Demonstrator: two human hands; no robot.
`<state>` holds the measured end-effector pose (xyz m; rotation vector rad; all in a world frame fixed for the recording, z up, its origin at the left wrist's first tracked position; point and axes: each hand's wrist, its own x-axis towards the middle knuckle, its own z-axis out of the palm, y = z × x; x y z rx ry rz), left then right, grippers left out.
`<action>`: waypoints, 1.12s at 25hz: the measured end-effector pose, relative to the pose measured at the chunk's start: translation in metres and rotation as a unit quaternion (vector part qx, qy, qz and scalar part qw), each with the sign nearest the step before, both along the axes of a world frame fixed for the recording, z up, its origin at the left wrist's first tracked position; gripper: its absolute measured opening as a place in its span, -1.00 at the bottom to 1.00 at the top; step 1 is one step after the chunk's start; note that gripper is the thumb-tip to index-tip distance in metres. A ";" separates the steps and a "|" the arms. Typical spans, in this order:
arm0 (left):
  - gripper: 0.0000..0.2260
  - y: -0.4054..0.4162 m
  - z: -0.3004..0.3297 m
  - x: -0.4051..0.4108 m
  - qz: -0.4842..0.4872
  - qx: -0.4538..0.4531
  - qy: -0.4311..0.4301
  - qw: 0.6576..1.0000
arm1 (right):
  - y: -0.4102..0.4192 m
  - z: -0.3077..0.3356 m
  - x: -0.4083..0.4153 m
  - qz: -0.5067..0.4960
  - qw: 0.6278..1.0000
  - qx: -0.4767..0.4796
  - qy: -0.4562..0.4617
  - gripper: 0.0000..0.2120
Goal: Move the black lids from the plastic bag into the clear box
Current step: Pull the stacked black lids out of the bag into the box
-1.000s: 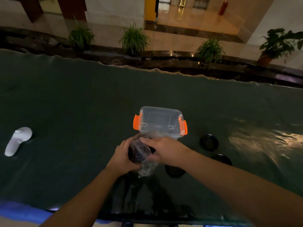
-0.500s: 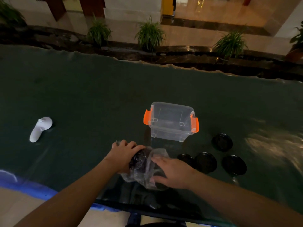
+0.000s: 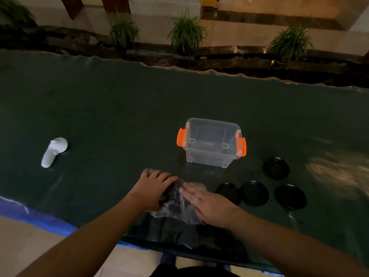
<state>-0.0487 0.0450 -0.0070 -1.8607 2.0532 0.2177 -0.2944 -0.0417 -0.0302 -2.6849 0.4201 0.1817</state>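
The plastic bag [image 3: 175, 206] is gripped by the left hand [image 3: 153, 188] while the right hand [image 3: 207, 202], fingers flat, should be slid inside for the black lids [image 3: 169, 194].

Two bare arms reach in from below — no sleeves, no watch, no rings. The left hand [image 3: 152, 188] and right hand [image 3: 209, 203] wear no gloves.
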 end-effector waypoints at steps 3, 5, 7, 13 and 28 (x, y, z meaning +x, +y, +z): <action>0.04 0.006 0.002 0.005 0.024 -0.005 -0.023 0.999 | 0.001 -0.003 0.010 0.021 0.999 -0.024 -0.015 -0.30; 0.01 0.009 0.002 0.006 0.056 0.000 -0.026 0.998 | -0.001 -0.002 0.015 0.029 0.999 -0.035 -0.030 -0.30; -0.08 0.011 -0.001 0.007 0.081 0.007 0.002 0.997 | -0.005 -0.002 0.020 0.053 0.996 -0.057 -0.034 -0.29; -0.16 0.002 0.001 0.011 0.090 -0.006 0.040 0.995 | -0.012 -0.002 0.043 0.101 0.986 -0.120 -0.062 -0.26; -0.14 -0.010 -0.011 0.025 0.093 -0.003 0.079 0.993 | -0.032 -0.010 0.066 0.091 0.988 -0.126 -0.017 -0.18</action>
